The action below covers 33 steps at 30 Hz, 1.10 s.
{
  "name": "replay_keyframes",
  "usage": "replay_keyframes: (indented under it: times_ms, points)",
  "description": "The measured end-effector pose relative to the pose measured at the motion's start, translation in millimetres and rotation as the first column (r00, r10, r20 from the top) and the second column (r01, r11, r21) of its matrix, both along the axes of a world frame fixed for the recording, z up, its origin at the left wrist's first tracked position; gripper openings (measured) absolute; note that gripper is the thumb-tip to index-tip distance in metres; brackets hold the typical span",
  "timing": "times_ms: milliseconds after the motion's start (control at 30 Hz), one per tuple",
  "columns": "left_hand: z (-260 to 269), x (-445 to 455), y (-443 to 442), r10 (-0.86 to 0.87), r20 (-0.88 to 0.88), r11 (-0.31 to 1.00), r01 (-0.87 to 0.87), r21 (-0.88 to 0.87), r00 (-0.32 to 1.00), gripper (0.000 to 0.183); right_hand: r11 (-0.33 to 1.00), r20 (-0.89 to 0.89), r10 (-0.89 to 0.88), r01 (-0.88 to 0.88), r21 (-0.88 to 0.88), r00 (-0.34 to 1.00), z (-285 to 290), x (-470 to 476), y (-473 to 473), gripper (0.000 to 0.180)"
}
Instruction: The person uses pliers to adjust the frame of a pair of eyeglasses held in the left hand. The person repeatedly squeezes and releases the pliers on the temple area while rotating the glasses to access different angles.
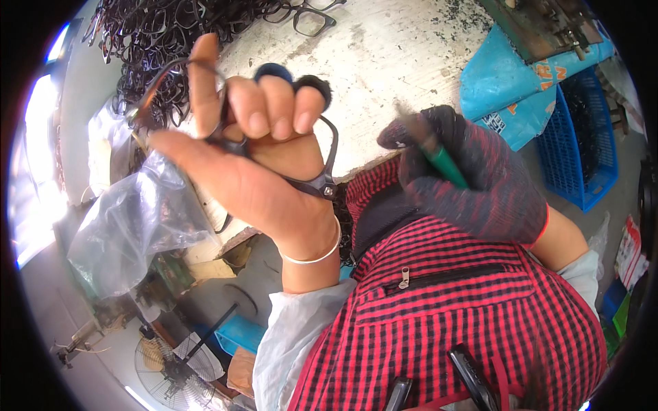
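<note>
My left hand (267, 174), bare with a thin band at the wrist, holds a dark plastic eyeglass frame (313, 185) up over the near edge of the worktable. Dark pads or caps sit behind its fingers. My right hand (473, 180), in a dark red-and-black knit glove, is closed around a tool with a green handle (446, 165); its tip is blurred, so its kind cannot be told. The tool and the eyeglass frame are apart. Beyond my left hand lies a big heap of dark eyeglass frames (154, 31).
Dark scraps litter the whitish worktable (360, 61). A clear plastic bag (139, 221) hangs at its left edge. Right stand a blue plastic sheet (498, 82), a metal fixture (545, 25) and a blue basket (581, 138) of dark pieces. A fan (175, 370) stands lower left.
</note>
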<state>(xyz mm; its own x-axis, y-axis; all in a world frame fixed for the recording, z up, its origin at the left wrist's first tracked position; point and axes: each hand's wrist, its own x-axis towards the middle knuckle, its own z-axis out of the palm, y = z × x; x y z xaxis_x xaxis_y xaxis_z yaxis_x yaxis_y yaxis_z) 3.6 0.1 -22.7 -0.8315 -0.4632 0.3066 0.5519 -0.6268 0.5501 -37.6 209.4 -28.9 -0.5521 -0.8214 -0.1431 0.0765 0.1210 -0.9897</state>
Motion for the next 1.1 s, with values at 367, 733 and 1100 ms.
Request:
replay_keyframes:
  times_ms: [367, 733, 1100]
  points:
    - [9.7, 10.9, -0.7, 0.255, -0.216, 0.890, -0.316, -0.329, 0.943, 0.088, 0.974, -0.832, 0.141, 0.074, 0.213, 0.536, 15.1, 12.1, -9.8, 0.061]
    - [17.8, 18.1, 7.2, 0.351, -0.242, 0.817, -0.422, -0.394, 0.905, 0.094, 0.984, -0.786, 0.111, 0.042, 0.171, 0.609, 8.3, 14.1, -16.5, 0.056]
    - [11.2, 12.4, 0.8, 0.175, -0.107, 0.958, -0.194, -0.209, 0.979, 0.089, 0.992, -0.696, 0.119, -0.054, 0.115, 0.708, -0.7, -1.7, -17.7, 0.052]
